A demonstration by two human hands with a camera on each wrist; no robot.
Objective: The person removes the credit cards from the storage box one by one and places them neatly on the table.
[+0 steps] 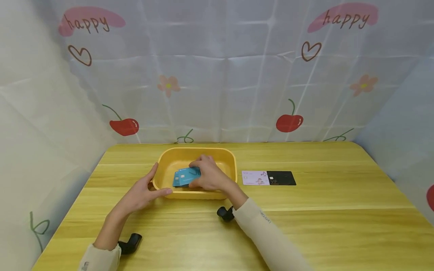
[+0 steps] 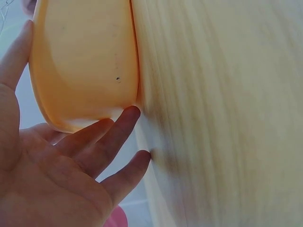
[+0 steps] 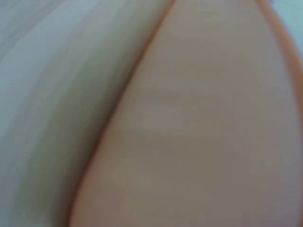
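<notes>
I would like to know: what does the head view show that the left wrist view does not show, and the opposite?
Only the head view: the blue cards pinched by the right hand inside the yellow container, plus the lilac card and black card lying side by side to the container's right.

Only the left wrist view: the palm of the left hand and a small dark mark on the container's outer wall.

Both: the left hand touching the container, and the wood-grain table.

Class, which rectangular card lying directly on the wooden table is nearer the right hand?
The pale lilac rectangular card; the black rectangular card lies beyond it, farther right.
</notes>
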